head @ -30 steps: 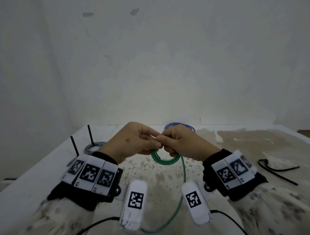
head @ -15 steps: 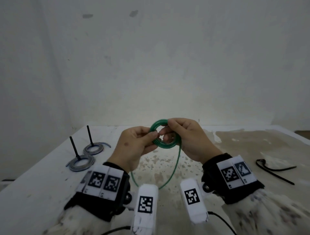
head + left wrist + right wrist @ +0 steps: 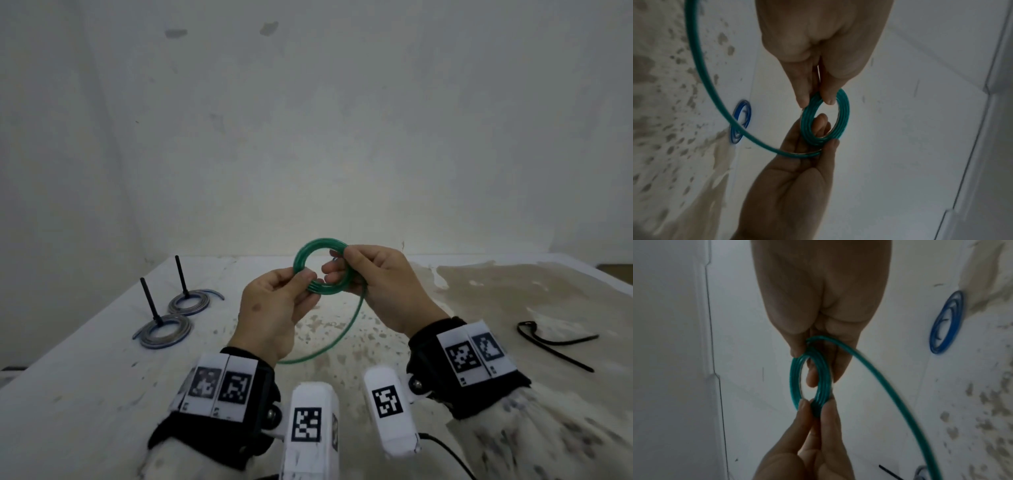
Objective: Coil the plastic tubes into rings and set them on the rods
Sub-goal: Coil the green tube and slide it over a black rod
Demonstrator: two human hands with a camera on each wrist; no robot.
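Both our hands hold the green tube [image 3: 322, 270] up above the table [image 3: 85, 383], coiled into a ring of several turns. Our left hand [image 3: 274, 308] pinches the ring's lower left side between thumb and fingers; our right hand [image 3: 380, 287] pinches its right side, with fingertips [image 3: 821, 119] poking through the hole. Much of the ring's right half is hidden behind our right fingers in the head view, and the loose tail drops behind our left wrist, so we cannot see its end. Only the wrist views show the stacked turns clearly, and a blue ring [image 3: 946, 324] lying flat near the table's far edge, which the hands cover from the head. Only the head view shows the two black rods [image 3: 150, 299] near the left edge, each with a grey ring [image 3: 164, 330] around its foot, and a black strap [image 3: 555, 342] by the right edge. Blur leaves the rings' material unclear
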